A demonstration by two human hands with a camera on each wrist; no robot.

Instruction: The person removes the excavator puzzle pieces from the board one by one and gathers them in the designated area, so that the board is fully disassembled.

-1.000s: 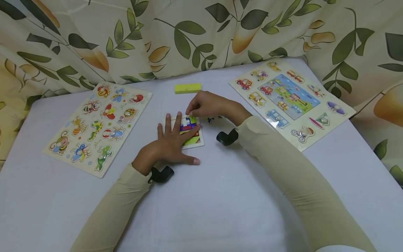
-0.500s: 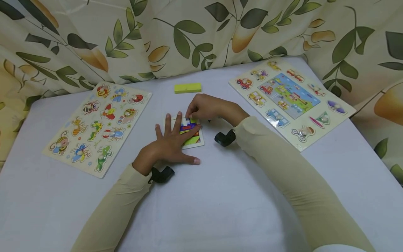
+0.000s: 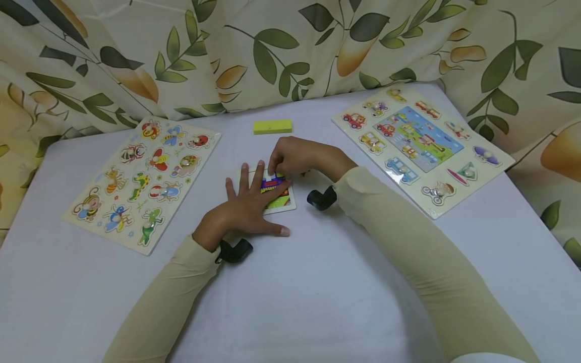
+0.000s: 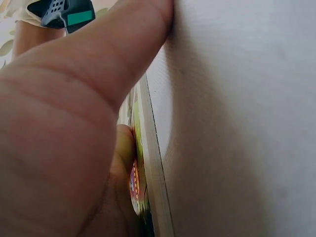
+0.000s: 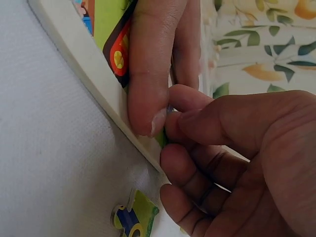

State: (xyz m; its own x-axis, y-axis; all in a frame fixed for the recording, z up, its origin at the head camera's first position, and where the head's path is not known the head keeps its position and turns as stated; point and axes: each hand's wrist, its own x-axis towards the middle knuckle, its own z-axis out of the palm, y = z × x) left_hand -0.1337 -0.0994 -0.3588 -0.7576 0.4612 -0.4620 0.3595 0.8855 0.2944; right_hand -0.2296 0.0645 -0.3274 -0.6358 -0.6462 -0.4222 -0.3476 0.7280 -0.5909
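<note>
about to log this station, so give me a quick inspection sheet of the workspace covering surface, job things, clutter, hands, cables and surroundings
Surface: table with a white covering
Job's things: small puzzle board, flat and partly covered by the hands; loose puzzle piece beside it
Clutter: insect board to the left, vehicle board to the right, yellow-green block beyond the small board
Left hand: spread over the small board
Right hand: curled at the board's far side; whether it holds a piece is hidden
Cables: nothing seen
Surroundings: leaf-patterned fabric behind the table
</note>
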